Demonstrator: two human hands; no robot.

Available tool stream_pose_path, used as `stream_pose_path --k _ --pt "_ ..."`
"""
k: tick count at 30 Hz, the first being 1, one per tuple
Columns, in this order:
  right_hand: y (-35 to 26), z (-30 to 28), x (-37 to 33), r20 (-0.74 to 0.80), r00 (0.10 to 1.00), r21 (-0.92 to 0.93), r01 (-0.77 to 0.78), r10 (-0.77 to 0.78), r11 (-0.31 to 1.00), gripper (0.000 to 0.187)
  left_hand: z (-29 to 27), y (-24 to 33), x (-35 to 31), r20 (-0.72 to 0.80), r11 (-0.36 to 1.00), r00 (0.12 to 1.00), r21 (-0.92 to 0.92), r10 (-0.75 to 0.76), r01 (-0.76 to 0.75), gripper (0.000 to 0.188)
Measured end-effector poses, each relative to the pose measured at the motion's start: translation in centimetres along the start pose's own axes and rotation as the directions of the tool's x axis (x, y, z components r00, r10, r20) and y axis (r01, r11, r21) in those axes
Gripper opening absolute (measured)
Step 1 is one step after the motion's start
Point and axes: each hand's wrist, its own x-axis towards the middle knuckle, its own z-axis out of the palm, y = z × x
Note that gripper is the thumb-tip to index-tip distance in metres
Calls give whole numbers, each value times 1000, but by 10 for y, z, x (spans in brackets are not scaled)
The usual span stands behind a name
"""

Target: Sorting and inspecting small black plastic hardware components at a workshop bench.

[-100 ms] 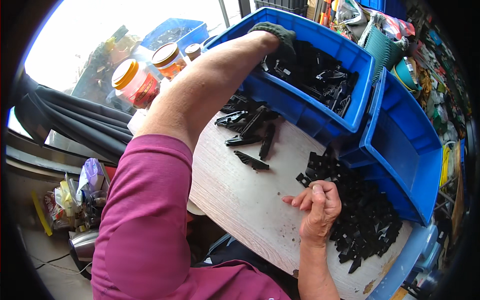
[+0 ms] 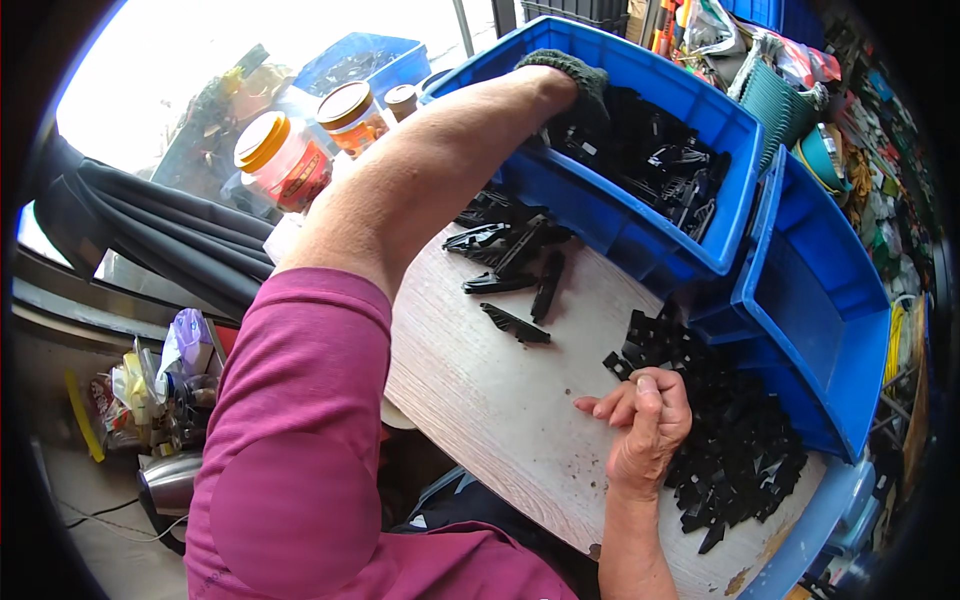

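Note:
My left hand point(image 2: 580, 85), in a dark green knitted glove, reaches over the near wall of a large blue bin point(image 2: 625, 205). Its fingers are hidden among the black plastic parts point(image 2: 655, 150) inside. Bare and curled, my right hand point(image 2: 648, 420) is held over the pale tabletop point(image 2: 500, 400), thumb against the bent fingers; whatever they might hold is hidden. Right beside it spreads a heap of small black plastic pieces point(image 2: 740, 460). Longer black plastic parts point(image 2: 515, 255) lie in a loose group below the bin, with one ribbed piece point(image 2: 515, 323) nearest to me.
A second blue bin point(image 2: 815, 300) stands tilted at the right, against the first. Left of my forearm are lidded jars point(image 2: 285, 160) and a dark bundled cloth point(image 2: 165, 220). A metal kettle point(image 2: 170, 485) and plastic bags point(image 2: 185, 345) sit low at the left.
The whole scene sits slightly farther right in the picture, as the view has shifted. Both hands keep nearly the same pose and place relative to the bin and heap.

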Motion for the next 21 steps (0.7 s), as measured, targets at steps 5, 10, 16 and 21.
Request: stream_pose_path --k 5,10,16,21 --pt "-2 2 -1 -9 1000 11 -3 3 1000 19 -16 11 -30 143 961 970 -221 199 -164 42" --pt "-1 2 0 -5 1000 2 3 -3 1000 19 -23 23 -57 71 974 997 -226 16 1 46" --pt "-1 1 0 1 1000 -9 14 -14 1000 20 -18 28 -63 13 976 1000 -219 -9 12 56" --pt "-1 1 0 -7 1000 2 15 -15 1000 19 1 15 -15 2 979 1000 -205 -18 18 55"
